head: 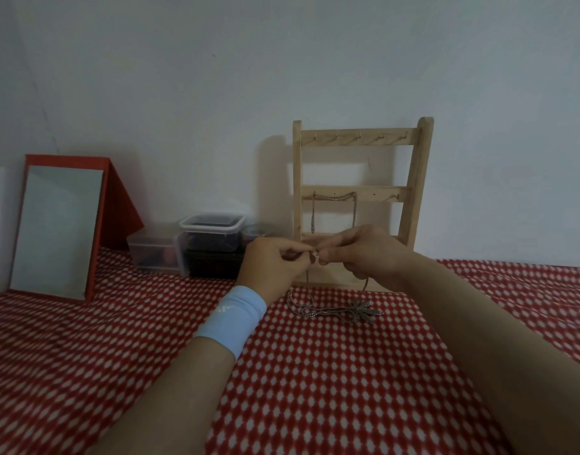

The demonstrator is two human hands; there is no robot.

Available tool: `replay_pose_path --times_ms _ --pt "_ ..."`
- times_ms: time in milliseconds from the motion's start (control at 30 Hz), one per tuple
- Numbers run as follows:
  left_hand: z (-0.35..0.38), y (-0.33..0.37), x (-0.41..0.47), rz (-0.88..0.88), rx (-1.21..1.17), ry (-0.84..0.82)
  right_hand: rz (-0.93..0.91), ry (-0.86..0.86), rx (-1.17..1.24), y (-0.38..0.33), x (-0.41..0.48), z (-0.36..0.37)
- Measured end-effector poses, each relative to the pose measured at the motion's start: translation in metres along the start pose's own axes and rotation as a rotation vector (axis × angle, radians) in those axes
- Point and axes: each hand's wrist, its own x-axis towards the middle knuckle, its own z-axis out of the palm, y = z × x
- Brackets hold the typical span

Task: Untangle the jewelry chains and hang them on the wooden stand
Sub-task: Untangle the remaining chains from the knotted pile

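A wooden stand point(416, 192) with rows of small hooks leans against the wall. One silver chain point(334, 200) hangs from its middle bar. My left hand point(272, 269) and my right hand point(364, 254) meet in front of the stand's base, both pinching the ends of a second silver chain point(315, 311). That chain drops from my fingers to the cloth, where its slack and a leaf-shaped pendant point(364, 311) lie. A light blue wristband sits on my left wrist.
A red and white patterned cloth point(315, 389) covers the surface. At the left stands a red-framed mirror point(57, 228). Stacked plastic containers point(210, 244) sit by the wall, left of the stand.
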Motion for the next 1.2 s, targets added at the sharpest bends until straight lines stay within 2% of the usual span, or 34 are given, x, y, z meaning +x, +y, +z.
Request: replay_pose_path --times_ms 233,633,1200 --pt "0.002 -0.002 -0.001 0.054 0.052 -0.066 -0.049 0.081 -0.125 0.005 0.004 0.004" --pt "0.003 0.004 0.003 -0.121 -0.057 -0.015 -0.200 0.176 -0.102 0.002 -0.001 0.019" --pt "-0.003 0.005 0.003 -0.126 -0.085 0.005 -0.104 0.101 -0.104 0.006 0.004 0.013"
